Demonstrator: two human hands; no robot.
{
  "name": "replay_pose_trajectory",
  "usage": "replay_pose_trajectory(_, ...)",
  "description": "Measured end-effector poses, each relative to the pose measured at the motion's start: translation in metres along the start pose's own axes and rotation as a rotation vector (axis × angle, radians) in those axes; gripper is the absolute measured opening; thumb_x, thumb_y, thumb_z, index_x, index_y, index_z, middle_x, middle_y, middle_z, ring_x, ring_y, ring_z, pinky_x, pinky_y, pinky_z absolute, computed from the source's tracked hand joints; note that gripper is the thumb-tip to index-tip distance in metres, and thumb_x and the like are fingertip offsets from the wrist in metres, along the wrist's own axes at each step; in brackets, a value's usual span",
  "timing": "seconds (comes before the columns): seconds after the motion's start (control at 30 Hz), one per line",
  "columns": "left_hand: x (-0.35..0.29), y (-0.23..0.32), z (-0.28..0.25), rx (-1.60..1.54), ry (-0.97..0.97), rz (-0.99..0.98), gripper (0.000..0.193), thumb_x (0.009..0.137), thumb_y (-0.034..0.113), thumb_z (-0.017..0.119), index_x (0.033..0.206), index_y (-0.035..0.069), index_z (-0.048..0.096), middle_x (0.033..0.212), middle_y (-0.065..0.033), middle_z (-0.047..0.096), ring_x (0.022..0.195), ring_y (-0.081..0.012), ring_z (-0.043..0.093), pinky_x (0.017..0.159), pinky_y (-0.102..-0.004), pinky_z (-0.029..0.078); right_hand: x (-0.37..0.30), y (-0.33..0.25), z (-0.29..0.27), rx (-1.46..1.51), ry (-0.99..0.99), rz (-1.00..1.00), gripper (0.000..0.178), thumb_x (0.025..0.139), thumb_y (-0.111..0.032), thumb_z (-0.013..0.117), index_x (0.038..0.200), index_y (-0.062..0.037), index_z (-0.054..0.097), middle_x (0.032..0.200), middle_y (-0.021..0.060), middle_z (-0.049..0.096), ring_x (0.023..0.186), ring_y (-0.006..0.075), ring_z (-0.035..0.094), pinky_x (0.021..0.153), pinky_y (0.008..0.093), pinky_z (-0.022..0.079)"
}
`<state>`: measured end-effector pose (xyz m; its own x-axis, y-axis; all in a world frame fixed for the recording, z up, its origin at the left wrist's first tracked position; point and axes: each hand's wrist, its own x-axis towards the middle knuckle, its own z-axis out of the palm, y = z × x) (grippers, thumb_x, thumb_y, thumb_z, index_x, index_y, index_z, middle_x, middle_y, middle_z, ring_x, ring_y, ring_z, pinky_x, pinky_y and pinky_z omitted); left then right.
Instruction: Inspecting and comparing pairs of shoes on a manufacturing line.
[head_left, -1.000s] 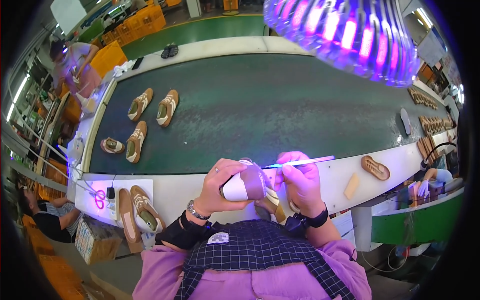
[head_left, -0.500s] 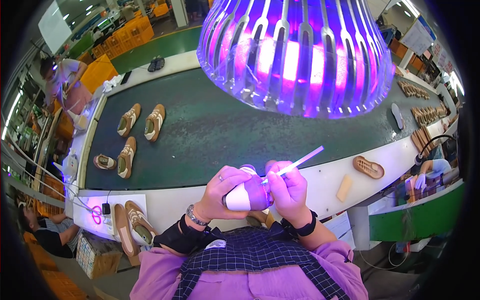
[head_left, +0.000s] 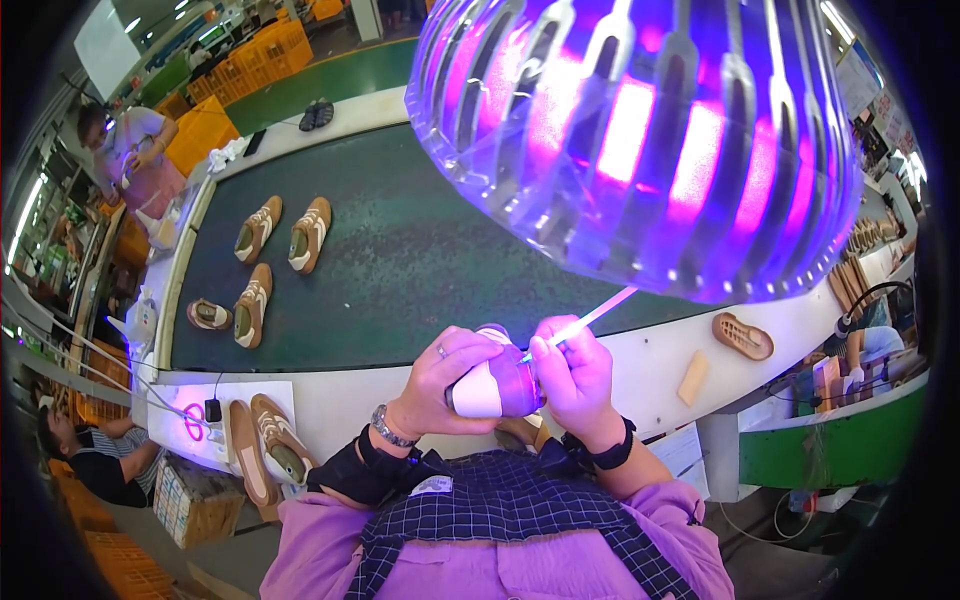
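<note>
Head view: my left hand (head_left: 438, 388) grasps a sneaker (head_left: 480, 393), fingers curled; my right hand (head_left: 577, 380) pinches a slim pen-like tool (head_left: 602, 309), tip at the upper. Far left: four finished-looking sneakers (head_left: 255, 303).

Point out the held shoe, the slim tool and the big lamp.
Held shoe (head_left: 512, 388), head view, on the upper.
Slim tool (head_left: 603, 310), head view, on the shaft.
Big lamp (head_left: 640, 150), head view, on the shade.

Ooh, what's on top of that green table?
Four shoes sit on the left of the green table. The glowing lamp hides much of the right; the left hand hides some near edge.
</note>
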<state>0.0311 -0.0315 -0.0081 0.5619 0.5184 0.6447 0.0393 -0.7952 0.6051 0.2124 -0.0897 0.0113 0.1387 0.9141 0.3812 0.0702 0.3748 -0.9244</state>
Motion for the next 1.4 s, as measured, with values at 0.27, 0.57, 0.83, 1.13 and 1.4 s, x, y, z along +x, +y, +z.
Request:
replay_pose_trajectory(0.27, 0.001, 0.000, -0.002, -0.024, 0.008, -0.021, 0.064, 0.050, 0.019, 0.081, 0.108, 0.002, 0.060, 0.102, -0.0114, 0.062, 0.090, -0.0277, 0.060, 0.080, -0.0374, 0.047, 0.001, 0.010, 0.005, 0.016, 0.022, -0.099, 0.005, 0.088, -0.004, 0.057, 0.092, -0.0017, 0.056, 0.070, -0.0008, 0.055, 0.060, 0.0043, 0.049, 0.052, 0.0210, 0.039)
replay_pose_trajectory(0.57, -0.001, 0.000, -0.002, -0.029, 0.030, -0.059, 0.062, 0.048, 0.018, 0.082, 0.105, 0.002, 0.061, 0.100, -0.0113, 0.062, 0.090, -0.0261, 0.060, 0.079, -0.0356, 0.048, 0.000, 0.006, 0.007, 0.051, 0.033, -0.001, 0.004, 0.088, -0.003, 0.058, 0.090, -0.0012, 0.056, 0.071, 0.0000, 0.057, 0.062, 0.0038, 0.050, 0.054, 0.0209, 0.040)
replay_pose_trajectory(0.83, 0.000, 0.002, -0.001, -0.042, 0.017, -0.083, 0.061, 0.050, 0.017, 0.080, 0.105, 0.002, 0.060, 0.101, -0.0118, 0.063, 0.090, -0.0258, 0.061, 0.079, -0.0352, 0.048, -0.003, 0.018, 0.003, 0.051, 0.015, -0.108, 0.005, 0.086, -0.001, 0.058, 0.089, 0.0005, 0.056, 0.084, 0.0084, 0.059, 0.066, 0.0095, 0.053, 0.055, 0.0245, 0.042)
replay_pose_trajectory(1.13, -0.001, -0.001, 0.001, -0.060, 0.033, -0.111, 0.061, 0.046, 0.018, 0.083, 0.101, 0.002, 0.063, 0.095, -0.0108, 0.062, 0.086, -0.0235, 0.060, 0.076, -0.0325, 0.048, -0.002, 0.018, 0.004, -0.023, 0.037, -0.073, 0.006, 0.085, -0.003, 0.059, 0.089, 0.0002, 0.056, 0.081, 0.0072, 0.059, 0.065, 0.0123, 0.053, 0.055, 0.0263, 0.042)
replay_pose_trajectory(1.4, -0.002, -0.002, 0.002, -0.094, 0.016, -0.146, 0.058, 0.050, 0.018, 0.081, 0.102, 0.002, 0.062, 0.096, -0.0106, 0.063, 0.088, -0.0249, 0.060, 0.079, -0.0347, 0.048, -0.002, 0.024, -0.001, -0.055, -0.013, -0.212, 0.004, 0.086, -0.001, 0.054, 0.091, -0.0005, 0.054, 0.077, 0.0064, 0.055, 0.062, 0.0094, 0.050, 0.054, 0.0238, 0.040)
